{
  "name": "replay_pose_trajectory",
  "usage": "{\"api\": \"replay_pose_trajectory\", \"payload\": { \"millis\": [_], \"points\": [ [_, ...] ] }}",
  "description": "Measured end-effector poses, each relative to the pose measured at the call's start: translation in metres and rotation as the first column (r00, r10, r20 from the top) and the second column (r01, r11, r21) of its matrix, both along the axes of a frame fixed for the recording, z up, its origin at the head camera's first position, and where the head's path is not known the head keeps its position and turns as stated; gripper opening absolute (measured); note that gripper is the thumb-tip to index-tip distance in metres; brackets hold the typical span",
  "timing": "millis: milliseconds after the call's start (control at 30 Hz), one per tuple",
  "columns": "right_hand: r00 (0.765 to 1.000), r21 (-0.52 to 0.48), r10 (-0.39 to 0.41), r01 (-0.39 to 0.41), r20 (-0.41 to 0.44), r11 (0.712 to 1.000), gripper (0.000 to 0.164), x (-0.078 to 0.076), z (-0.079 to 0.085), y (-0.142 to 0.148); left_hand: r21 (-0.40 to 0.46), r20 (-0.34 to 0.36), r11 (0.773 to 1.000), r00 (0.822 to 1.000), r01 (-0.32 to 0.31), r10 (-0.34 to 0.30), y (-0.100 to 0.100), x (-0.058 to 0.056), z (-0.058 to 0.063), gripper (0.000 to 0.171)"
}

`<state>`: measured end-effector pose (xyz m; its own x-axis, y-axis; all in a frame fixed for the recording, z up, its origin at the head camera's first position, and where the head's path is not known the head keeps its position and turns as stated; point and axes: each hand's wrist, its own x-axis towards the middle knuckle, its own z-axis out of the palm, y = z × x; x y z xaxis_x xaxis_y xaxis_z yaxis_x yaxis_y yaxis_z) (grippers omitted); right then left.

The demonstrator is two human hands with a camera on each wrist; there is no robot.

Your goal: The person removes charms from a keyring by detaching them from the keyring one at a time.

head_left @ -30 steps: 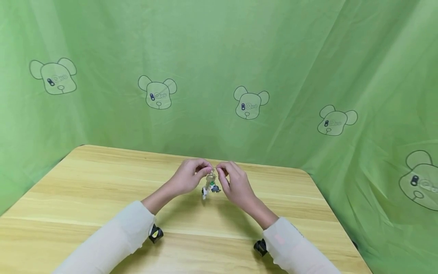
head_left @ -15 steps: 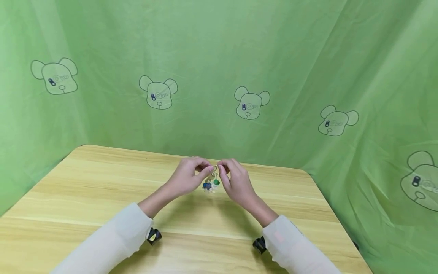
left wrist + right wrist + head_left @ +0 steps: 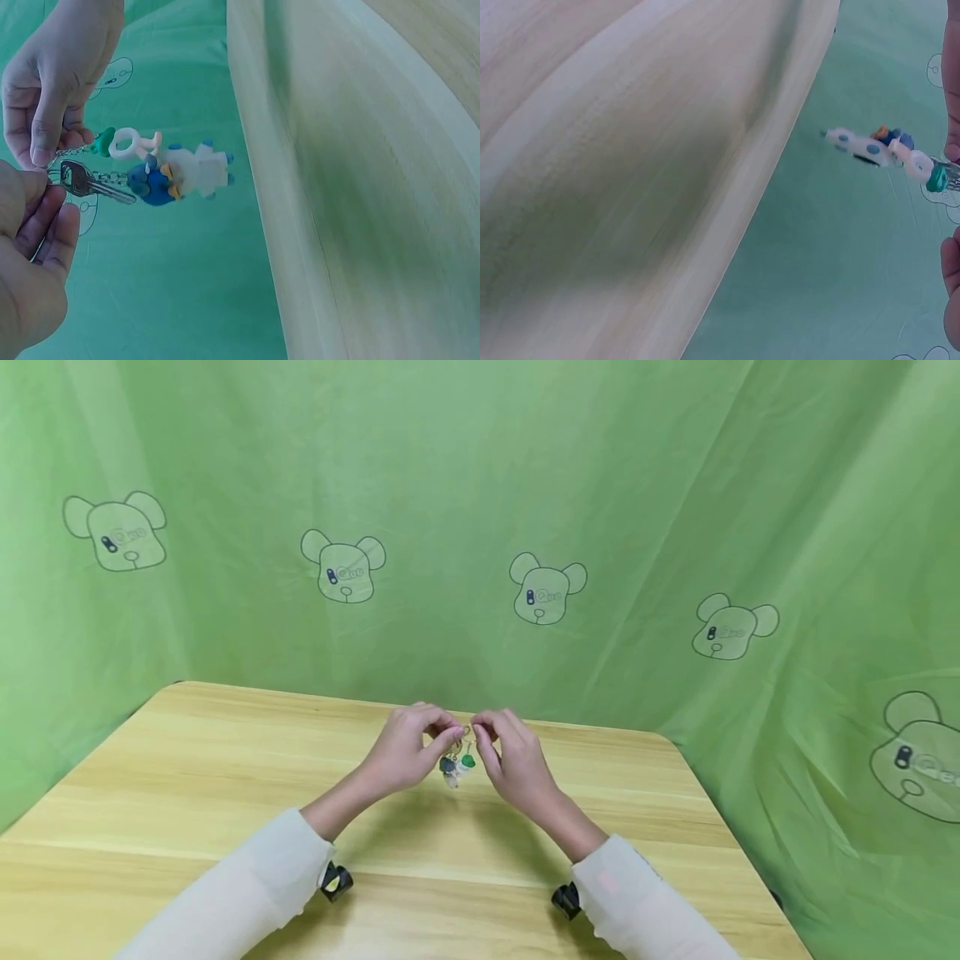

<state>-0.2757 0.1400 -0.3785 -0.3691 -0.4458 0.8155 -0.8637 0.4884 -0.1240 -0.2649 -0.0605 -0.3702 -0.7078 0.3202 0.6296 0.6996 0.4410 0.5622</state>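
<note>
In the head view both hands meet over the far part of the table, raised above it. My left hand (image 3: 408, 752) and my right hand (image 3: 516, 756) pinch a small metal key ring (image 3: 467, 731) between thumbs and fingertips. From it hang a silver key (image 3: 112, 192) and two charms on short chains, seen sideways in the left wrist view. One charm (image 3: 152, 184) has a blue head and a white body with blue spots. The other has a green top (image 3: 103, 141) and a white ring-shaped part. Fingertips hide part of the key ring.
The wooden table (image 3: 450, 877) spreads below both forearms. A green curtain (image 3: 450, 460) printed with bear heads stands behind it and at the sides. A black wrist camera (image 3: 337, 881) sits under the left sleeve, another (image 3: 567, 900) under the right.
The charms have swung and turned below the hands: the dark blue one went from right to left, the green one now hangs on the right. Both hands keep nearly the same place.
</note>
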Motion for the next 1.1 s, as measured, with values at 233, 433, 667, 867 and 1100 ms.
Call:
{"api": "replay_pose_trajectory", "payload": {
  "millis": [233,433,667,867,1100],
  "points": [
    [1.000,0.048,0.008,-0.007,-0.011,0.999,0.007,-0.0015,0.0016,0.0041,-0.006,-0.013,1.000,1.000,0.009,-0.009,-0.0005,-0.0008,-0.0014,0.009],
    [0.999,0.066,0.000,0.002,-0.032,0.998,0.008,-0.0039,0.0001,0.0054,-0.006,-0.030,1.000,0.999,0.020,-0.020,0.0005,-0.0017,-0.0019,0.009],
    [0.999,0.061,-0.005,0.008,-0.042,0.998,0.012,-0.0054,-0.0010,0.0043,0.025,-0.038,0.999,0.999,0.025,-0.024,-0.0001,-0.0009,-0.0024,0.007],
    [0.999,0.042,-0.014,0.015,-0.040,0.999,0.014,-0.0074,-0.0033,0.0062,0.045,-0.040,0.999,0.999,0.017,-0.016,-0.0006,-0.0001,-0.0022,0.007],
    [0.999,0.007,0.000,0.001,-0.043,1.000,0.012,-0.0064,-0.0023,0.0062,0.065,-0.054,0.998,0.998,-0.017,0.021,-0.0001,-0.0019,-0.0041,0.009]
  ]
}}
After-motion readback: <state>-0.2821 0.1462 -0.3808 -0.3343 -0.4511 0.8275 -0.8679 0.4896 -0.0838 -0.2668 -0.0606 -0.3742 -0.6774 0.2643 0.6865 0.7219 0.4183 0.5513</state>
